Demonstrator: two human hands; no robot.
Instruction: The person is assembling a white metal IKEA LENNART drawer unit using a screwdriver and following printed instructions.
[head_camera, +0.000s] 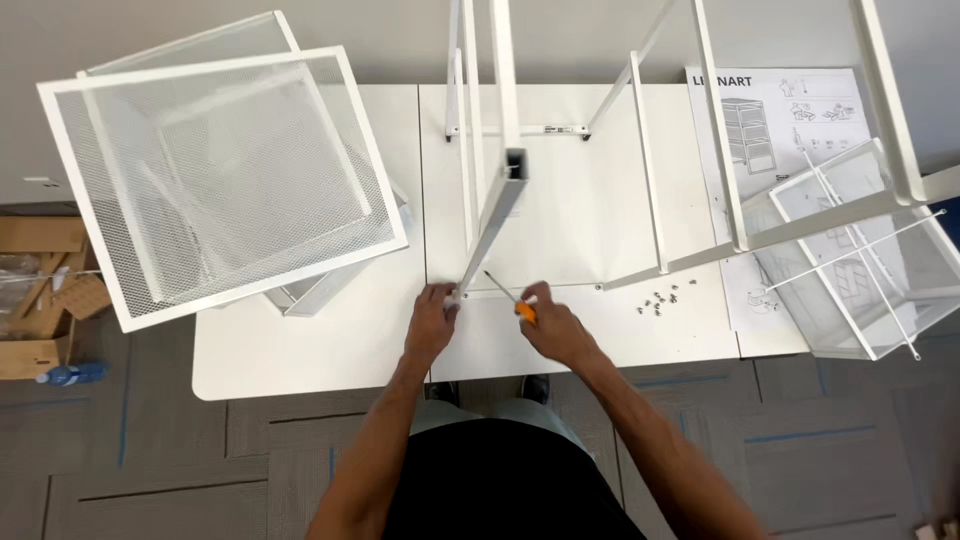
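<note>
**Head view: a screw going in at the foot of the white frame**

Head view, nearest first: my left hand (432, 318) pinches the lower end of a white metal rail (497, 228) at the front edge of the worktop (300, 355), its grip narrow around the rail's foot. My right hand (553, 325) is wrapped around an orange-handled screwdriver (508, 297), the shaft slanting up-left toward that same joint. I judge the step to be fastening the rail to the frame (650, 170); the next move calls for the tip seated square in the screw and the rail kept from twisting.

Just right of my hands lies a small cluster of loose screws (657, 300). Farther left sits a stack of white mesh baskets (220, 180); farther right, another basket (860, 260) rests over an instruction sheet (780, 110).

The screw itself and the driver tip are too small to make out, and the frame's top runs out of the picture.
</note>
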